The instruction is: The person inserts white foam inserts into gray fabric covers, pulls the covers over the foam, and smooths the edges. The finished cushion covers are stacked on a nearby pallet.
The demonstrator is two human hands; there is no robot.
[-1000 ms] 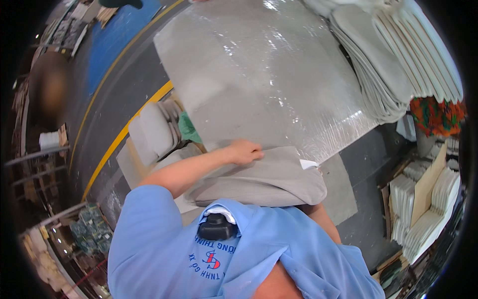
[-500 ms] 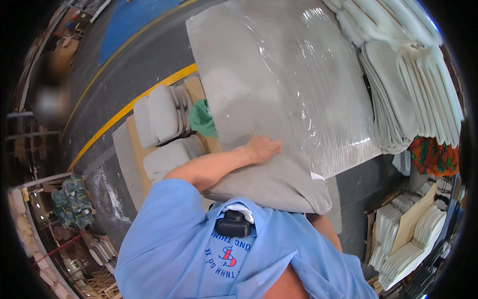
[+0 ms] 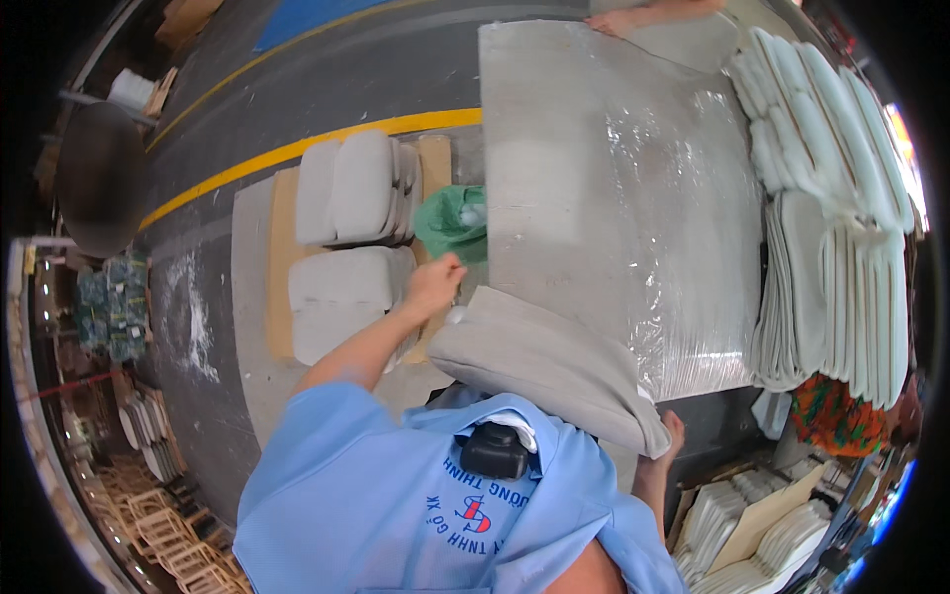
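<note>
A grey fabric cushion cover [image 3: 554, 366] lies across the near side of the table, against my body, with a bit of white filling showing at its left end. My right hand [image 3: 669, 436] grips the cover's right end from the outer side; its fingers are partly hidden. Away from the cover, my left hand [image 3: 433, 285] is in the air just short of a green plastic bag [image 3: 450, 226]. Its fingers are curled together, and whatever they may hold cannot be made out. The bag hangs by the table's left edge with something pale inside.
The table [image 3: 554, 178] has a grey top partly wrapped in clear film. Grey pads [image 3: 361, 188] are stacked on cardboard at left. White and grey padded pieces [image 3: 861, 297] line the table's right side. Another person's hand [image 3: 616, 22] rests at the far edge.
My left hand has moved off the cover, leftward to near the green bag. My right hand has come into view at the cover's right end. Another person's hand now shows at the far edge.
</note>
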